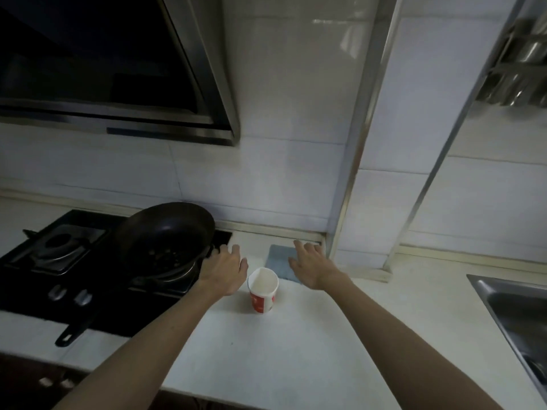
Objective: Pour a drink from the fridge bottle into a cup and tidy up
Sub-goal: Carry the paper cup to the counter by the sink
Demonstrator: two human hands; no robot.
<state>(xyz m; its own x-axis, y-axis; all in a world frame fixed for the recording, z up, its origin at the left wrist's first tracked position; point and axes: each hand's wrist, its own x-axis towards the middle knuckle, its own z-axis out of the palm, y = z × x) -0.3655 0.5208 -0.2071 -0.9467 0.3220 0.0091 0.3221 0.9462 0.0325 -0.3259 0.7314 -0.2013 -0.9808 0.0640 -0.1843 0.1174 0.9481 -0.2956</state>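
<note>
Reaching out over the white counter (281, 350), both hands are flat and hold nothing. The left hand (226, 269) has its fingers spread. It is just beside the cup (262, 291) and close to the black pan (165, 229) on the stove (29, 261). The right hand (310, 267) has its fingers spread too, over the blue cloth (278, 261) by the wall. I cannot tell if it touches the cloth or hangs just above it.

The cup stands up straight on the counter, between the two hands, and neither hand touches it. It is white inside and red outside. It looks empty, but the room is dim, so I am not sure. No bottle is in view, so I think the drink is not poured yet.

I think the step now is getting the spot ready, with the cup in place and the cloth close by. To do it well, let the cup stand with bare counter all around it, so a bottle can tip over it with room to spare. Keep the left arm away from the pan handle (71, 332), which sticks out past the stove. Keep the cloth near for drips. The sink (518, 315) is off to the right for rinsing later.
</note>
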